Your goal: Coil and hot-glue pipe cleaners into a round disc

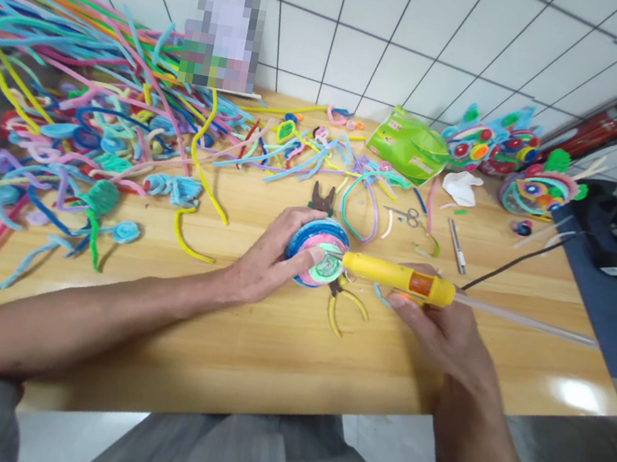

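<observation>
My left hand (274, 257) grips a round coil of pipe cleaners (316, 236), ringed in blue, pink and pale green, with the thumb laid across its face. In my right hand (436, 317) is a yellow hot glue gun (384, 274), a clear glue stick (531, 321) poking from its rear. The gun's nozzle points left and meets the coil's pale green middle; whether glue is coming out cannot be seen. Partly under the coil lie yellow-handled pliers (345, 313). Dark-jawed pliers (322, 198) lie just beyond the left hand.
Loose pipe cleaners (84, 112) heap up at the left. At the back are a green packet (408, 147) and several finished pipe-cleaner faces (540, 188). Small scissors (410, 217) and a craft knife (457, 246) lie beyond the gun. A black cord (517, 264) runs rightward.
</observation>
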`<state>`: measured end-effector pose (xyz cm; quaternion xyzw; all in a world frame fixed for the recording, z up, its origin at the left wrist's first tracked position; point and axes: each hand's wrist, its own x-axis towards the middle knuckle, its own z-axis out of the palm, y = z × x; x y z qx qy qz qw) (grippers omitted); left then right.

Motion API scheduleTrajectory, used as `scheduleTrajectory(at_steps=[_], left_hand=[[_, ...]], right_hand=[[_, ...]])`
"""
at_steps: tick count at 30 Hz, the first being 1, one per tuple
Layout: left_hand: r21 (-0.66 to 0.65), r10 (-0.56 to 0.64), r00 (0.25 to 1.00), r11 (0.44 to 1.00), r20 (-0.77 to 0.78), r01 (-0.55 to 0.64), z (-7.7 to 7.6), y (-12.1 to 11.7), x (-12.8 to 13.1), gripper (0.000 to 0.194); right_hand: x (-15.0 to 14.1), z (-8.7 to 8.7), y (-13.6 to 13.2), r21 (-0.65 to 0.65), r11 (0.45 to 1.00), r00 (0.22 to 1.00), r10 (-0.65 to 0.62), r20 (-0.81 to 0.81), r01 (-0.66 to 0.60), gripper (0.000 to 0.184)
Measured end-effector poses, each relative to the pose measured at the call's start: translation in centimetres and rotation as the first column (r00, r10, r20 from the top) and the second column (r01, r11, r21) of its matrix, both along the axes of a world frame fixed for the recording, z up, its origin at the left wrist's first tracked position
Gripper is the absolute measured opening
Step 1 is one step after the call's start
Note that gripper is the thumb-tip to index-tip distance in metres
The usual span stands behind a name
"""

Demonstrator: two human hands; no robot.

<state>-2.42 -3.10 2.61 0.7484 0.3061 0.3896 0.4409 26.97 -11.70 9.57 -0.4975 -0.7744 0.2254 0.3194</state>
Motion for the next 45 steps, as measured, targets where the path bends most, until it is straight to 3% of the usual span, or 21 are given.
scheduleTrajectory(at_steps=[32,38,45], left_hand=[[-0.001,-0.007,1.0,1.0,0.003,0.007,0.07,-0.07,-0.02,0.049],[-0.001,-0.011,1.0,1.0,-0.01,0.011,0.14,-0.03,-0.08,0.05],[-0.006,-0.005,1.0,1.0,0.001,0.005,0.03,0.0,-0.05,0.049]], right_hand=[[-0.45,0.92,-0.02,-0.024,1.0,0.999,-0.01,0.044,0.011,0.014],[-0.22,0.53,-0.02,0.032,0.999,1.0,-0.002,0.018,0.001,0.012],[-0.06,0.45,-0.05,0.011,1.0,0.999,-0.003,0.043,0.002,0.017]])
